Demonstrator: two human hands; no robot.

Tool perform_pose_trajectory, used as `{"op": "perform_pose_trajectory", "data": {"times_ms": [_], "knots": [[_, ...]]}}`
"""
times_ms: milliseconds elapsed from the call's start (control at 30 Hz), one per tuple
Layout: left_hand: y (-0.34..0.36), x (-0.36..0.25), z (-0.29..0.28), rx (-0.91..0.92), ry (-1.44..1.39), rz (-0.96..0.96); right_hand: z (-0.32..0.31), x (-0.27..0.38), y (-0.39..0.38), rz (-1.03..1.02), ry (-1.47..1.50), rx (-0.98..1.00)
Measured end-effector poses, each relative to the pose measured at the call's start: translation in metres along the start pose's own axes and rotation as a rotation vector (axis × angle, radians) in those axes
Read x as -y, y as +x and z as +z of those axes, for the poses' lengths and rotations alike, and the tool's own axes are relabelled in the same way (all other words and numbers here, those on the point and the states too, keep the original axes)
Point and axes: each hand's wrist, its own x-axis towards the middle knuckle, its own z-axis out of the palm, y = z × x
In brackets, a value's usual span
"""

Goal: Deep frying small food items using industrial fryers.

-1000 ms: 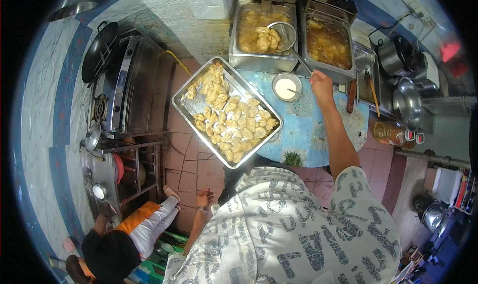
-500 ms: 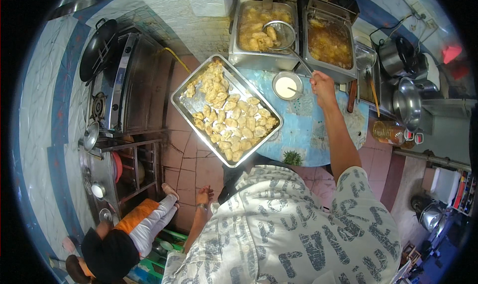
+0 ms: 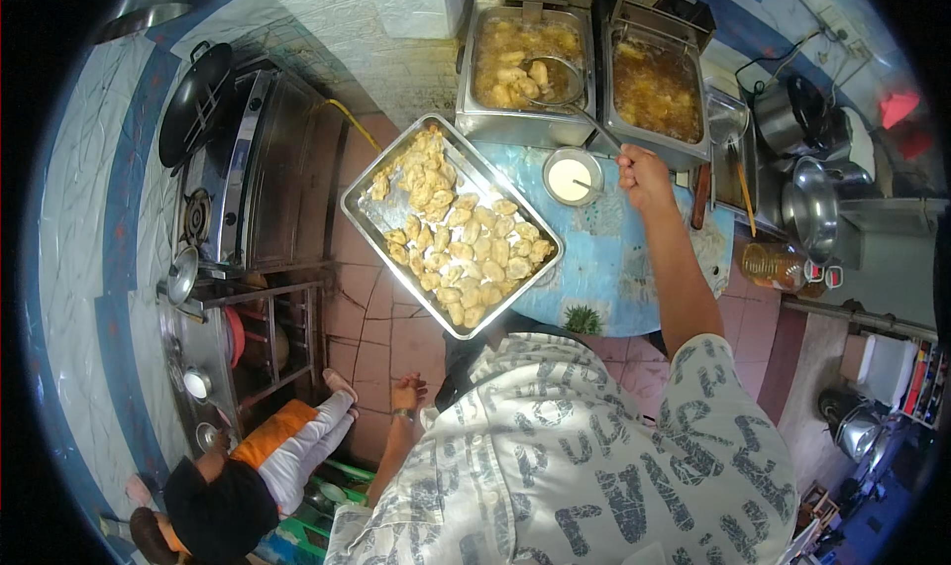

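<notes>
My right hand (image 3: 642, 177) is closed round the long handle of a skimmer (image 3: 600, 127). Its round head sits at the oil in the left fryer (image 3: 527, 122), among golden battered pieces (image 3: 517, 82). More pieces bubble in the oil around it. Down at my side hangs my left hand (image 3: 408, 391), empty, its fingers loosely bent and apart. Just left of the fryers' front, a big metal tray (image 3: 354, 206) carries many pale battered pieces (image 3: 480, 248), heaped at its far end. A metal bowl (image 3: 548, 172) of creamy liquid with a spoon in it stands near my right hand.
A second fryer (image 3: 654, 88) bubbles on the right. The round table (image 3: 634, 268) has a blue cover. On the left stand a gas stove (image 3: 233, 184) and a wok (image 3: 195, 104). Another person (image 3: 223, 501) is at the lower left. Oil bottles (image 3: 778, 263) are at right.
My right hand has moved slightly toward me. The skimmer's head has sunk lower into the left fryer's oil, and the pieces at it have shifted. My left hand hangs as before.
</notes>
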Motion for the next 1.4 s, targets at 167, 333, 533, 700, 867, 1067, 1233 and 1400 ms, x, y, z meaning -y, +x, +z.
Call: {"op": "perform_pose_trajectory", "data": {"times_ms": [167, 333, 533, 700, 867, 1067, 1233, 1400], "knots": [[-0.002, 0.009, -0.002, 0.008, -0.041, 0.004, 0.002, 0.008, -0.005, 0.087, 0.025, 0.100], [0.002, 0.008, 0.002, -0.007, -0.017, -0.026, -0.002, 0.017, -0.010, 0.150, 0.129, 0.094], [-0.004, 0.003, -0.001, 0.016, 0.008, -0.024, 0.004, 0.019, -0.019, 0.118, 0.094, 0.104], [0.001, 0.000, 0.000, 0.010, 0.058, 0.002, 0.006, 0.020, -0.023, 0.056, 0.094, 0.055], [-0.004, -0.008, 0.002, 0.000, -0.020, 0.028, 0.006, 0.011, -0.037, -0.064, -0.045, 0.089], [-0.026, -0.106, 0.042, 0.017, -0.074, 0.328, 0.020, -0.009, -0.060, -0.105, -0.041, -0.022], [-0.066, -0.233, 0.127, 0.249, 0.064, 0.593, 0.035, -0.041, -0.070, -0.251, -0.163, -0.012], [-0.078, -0.318, 0.224, 0.512, 0.147, 0.730, 0.047, -0.066, -0.070, -0.337, -0.274, -0.105]]}}
